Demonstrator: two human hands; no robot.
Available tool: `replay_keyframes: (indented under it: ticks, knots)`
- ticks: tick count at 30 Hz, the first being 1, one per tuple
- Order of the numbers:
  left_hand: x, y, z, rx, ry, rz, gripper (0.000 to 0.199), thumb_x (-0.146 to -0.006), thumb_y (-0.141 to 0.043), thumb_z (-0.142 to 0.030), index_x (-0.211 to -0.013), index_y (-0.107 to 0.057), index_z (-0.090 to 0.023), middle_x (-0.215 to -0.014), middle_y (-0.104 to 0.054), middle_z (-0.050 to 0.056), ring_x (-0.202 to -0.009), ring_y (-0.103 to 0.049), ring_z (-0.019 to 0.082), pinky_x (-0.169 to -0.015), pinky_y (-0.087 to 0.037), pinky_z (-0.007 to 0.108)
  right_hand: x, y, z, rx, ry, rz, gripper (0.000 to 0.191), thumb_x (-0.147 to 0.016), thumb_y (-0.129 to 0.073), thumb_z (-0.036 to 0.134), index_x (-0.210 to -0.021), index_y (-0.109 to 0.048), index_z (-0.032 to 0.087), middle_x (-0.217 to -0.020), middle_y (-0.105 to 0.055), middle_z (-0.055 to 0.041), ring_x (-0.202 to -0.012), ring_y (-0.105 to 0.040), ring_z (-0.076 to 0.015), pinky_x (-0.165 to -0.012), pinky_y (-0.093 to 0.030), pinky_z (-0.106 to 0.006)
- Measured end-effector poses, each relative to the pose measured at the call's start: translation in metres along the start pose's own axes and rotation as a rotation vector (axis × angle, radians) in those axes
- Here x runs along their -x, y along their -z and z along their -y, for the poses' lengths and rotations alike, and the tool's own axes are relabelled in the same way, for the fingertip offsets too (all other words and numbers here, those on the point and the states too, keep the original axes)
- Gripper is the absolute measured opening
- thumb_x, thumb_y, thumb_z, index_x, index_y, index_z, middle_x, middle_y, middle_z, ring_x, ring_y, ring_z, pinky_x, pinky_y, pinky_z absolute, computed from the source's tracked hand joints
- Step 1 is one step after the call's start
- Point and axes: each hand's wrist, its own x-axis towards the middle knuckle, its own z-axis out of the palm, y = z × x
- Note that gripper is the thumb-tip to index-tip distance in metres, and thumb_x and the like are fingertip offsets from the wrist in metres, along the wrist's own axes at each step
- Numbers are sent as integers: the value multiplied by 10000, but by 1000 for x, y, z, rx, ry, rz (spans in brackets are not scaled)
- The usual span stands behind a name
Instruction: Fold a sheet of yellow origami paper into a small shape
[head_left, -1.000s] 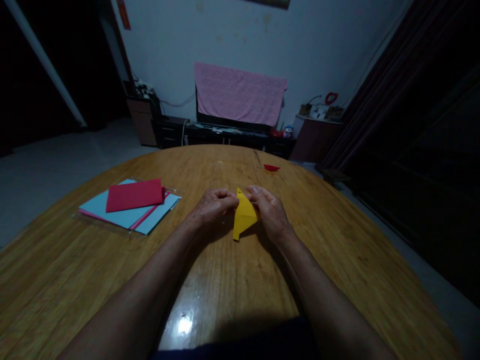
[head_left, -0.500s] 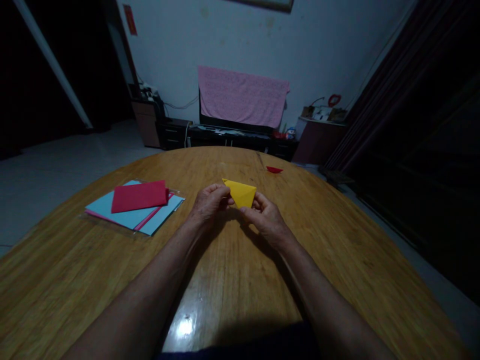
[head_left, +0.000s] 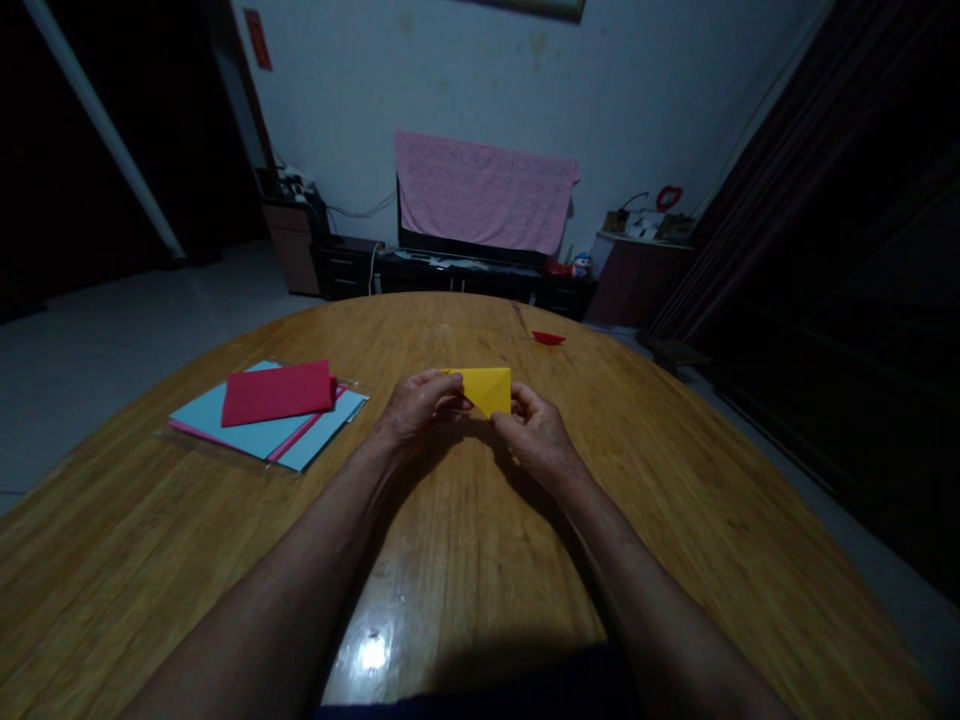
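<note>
A small piece of folded yellow paper [head_left: 487, 388] is held up between my two hands, above the middle of the table. My left hand [head_left: 421, 405] pinches its left side between thumb and fingers. At the lower right corner, my right hand [head_left: 534, 428] grips it with the thumb in front and the fingers behind. The paper's upper edge runs nearly level, and its lower left edge slants down to a point by my right thumb. Parts of its left end are hidden by my left fingers.
The round wooden table [head_left: 652, 500] spreads around my arms. At the left, folded red paper [head_left: 277, 393] lies on a clear packet of light blue sheets [head_left: 315, 440]. A small red folded paper piece [head_left: 548, 338] sits near the far edge. Beyond stands a cloth-covered screen [head_left: 484, 190].
The yellow paper has turned slightly, so its upper edge is now more level. My right thumb has shifted a little to the right along its lower corner.
</note>
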Motion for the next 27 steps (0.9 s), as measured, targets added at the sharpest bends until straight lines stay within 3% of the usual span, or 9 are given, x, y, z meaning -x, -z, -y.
replay_keyframes:
  ticks: [4, 10, 19, 27]
  knots:
    - [2, -4, -4, -2, 16, -81, 127, -651, -674, -145, -759, -630, -95, -675, -651, 63, -532, -598, 99, -452, -425, 168, -2, -1, -2, -15, 13, -76, 340, -613, -620, 203, -952, -591, 198, -847, -661, -13, -621, -601, -126, -569, -462, -250]
    - [1, -5, -2, 163, 7, -126, 131, -706, -657, -125, -834, -626, -126, -827, -690, 74, -605, -651, 112, -456, -464, 160, -5, 3, -7, -202, -58, -205, 512, -571, -723, 240, -1045, -537, 191, -846, -637, 9, -653, -598, -112, -639, -461, -252]
    - [0, -5, 3, 340, 59, -74, 134, -763, -633, -113, -890, -625, -153, -900, -706, 54, -662, -678, 109, -481, -501, 149, 0, -5, -2, -448, -87, -174, 462, -596, -760, 262, -1014, -567, 221, -804, -634, 49, -665, -588, -85, -651, -475, -227]
    - [6, -14, 4, 262, 39, 12, 136, -727, -637, -78, -852, -631, -132, -873, -698, 54, -695, -676, 116, -497, -479, 152, -3, -1, -1, -497, -114, -255, 301, -592, -755, 271, -834, -586, 214, -742, -620, 41, -689, -601, -103, -655, -500, -236]
